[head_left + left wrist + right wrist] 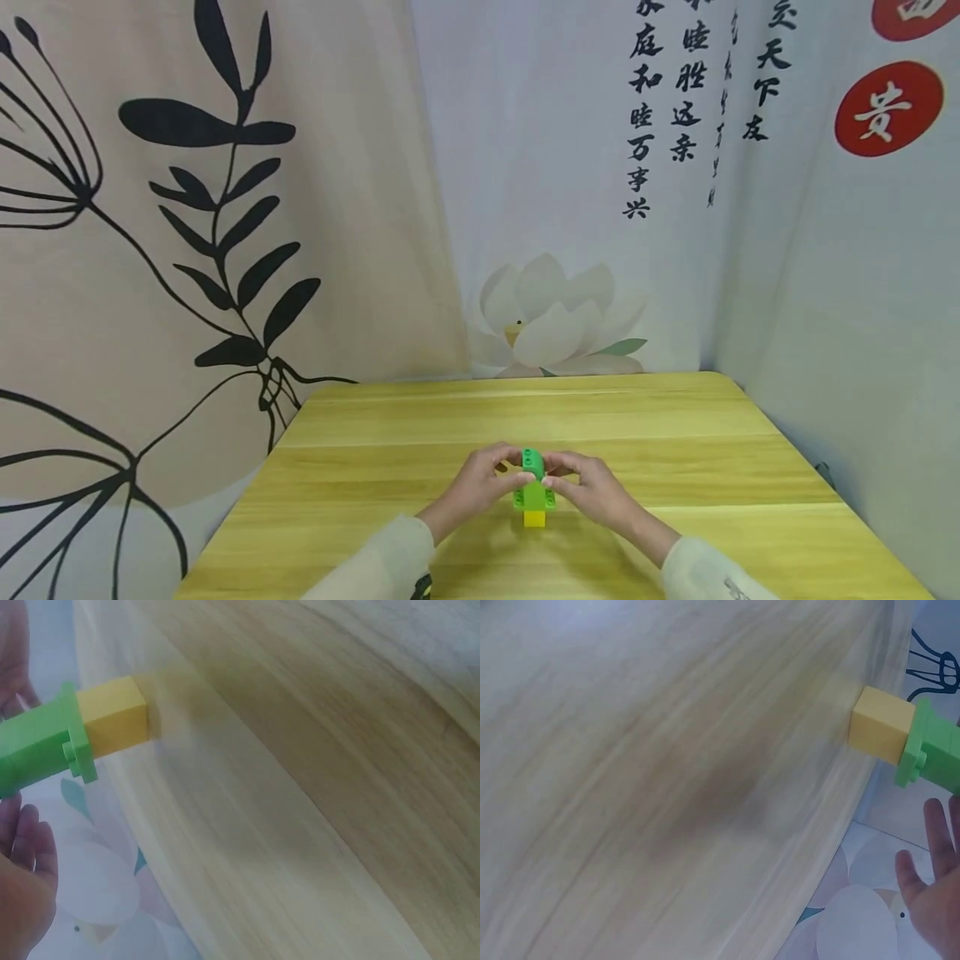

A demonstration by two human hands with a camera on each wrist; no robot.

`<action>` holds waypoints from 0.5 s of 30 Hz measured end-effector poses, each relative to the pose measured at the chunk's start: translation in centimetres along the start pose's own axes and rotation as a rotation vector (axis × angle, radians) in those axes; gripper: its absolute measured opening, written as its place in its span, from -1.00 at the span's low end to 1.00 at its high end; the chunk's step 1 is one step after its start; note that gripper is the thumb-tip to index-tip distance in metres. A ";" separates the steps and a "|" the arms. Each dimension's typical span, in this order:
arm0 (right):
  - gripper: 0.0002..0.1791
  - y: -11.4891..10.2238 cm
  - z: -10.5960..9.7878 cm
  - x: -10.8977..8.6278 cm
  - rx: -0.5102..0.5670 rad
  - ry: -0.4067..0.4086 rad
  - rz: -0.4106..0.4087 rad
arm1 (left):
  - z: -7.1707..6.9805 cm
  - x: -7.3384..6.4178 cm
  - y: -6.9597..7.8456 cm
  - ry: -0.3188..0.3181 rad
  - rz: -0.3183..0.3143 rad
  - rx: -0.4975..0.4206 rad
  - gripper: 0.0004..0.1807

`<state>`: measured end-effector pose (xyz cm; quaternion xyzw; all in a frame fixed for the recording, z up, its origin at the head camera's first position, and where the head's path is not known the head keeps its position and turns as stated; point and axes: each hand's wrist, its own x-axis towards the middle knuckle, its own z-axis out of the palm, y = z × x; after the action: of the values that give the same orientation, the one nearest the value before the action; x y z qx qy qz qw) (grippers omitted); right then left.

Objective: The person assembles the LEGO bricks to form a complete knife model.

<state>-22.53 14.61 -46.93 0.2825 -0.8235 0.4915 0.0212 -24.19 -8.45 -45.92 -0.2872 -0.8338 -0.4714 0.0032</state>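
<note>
A small tower of toy building blocks stands upright on the wooden table. Its base is a yellow block (pixel 535 519), with a wider green plate (pixel 81 739) above that and light green blocks (pixel 535 497) on top. A darker green block (pixel 532 461) with a rounded side forms the top. From the left, my left hand (pixel 483 483) pinches this top block between thumb and fingers. My right hand (pixel 596 492) pinches it from the opposite side. Both wrist views cut off the tower's upper end, so the fingertips' contact is hidden there.
The wooden table (pixel 390 425) has a rounded far corner at the right. Behind it hangs a curtain (pixel 360 208) printed with dark leaves, a lotus and writing. A pale curtain (pixel 840 308) runs along the table's right side.
</note>
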 end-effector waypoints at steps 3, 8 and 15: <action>-0.62 0.0 0.0 0.0 -0.013 0.008 0.012 | 0.0 0.0 0.1 -0.011 -0.011 -0.001 -0.78; -0.60 0.1 0.0 0.1 -0.019 0.030 0.023 | 0.0 -0.2 -0.3 -0.017 -0.007 0.020 -0.74; -0.58 0.2 0.1 0.2 0.003 0.039 0.063 | 0.1 -1.7 -2.3 -0.051 -0.071 0.019 -0.55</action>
<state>-22.80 14.51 -47.01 0.2470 -0.8307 0.4984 0.0216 -23.85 -10.06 -48.21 -0.2694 -0.8477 -0.4559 -0.0320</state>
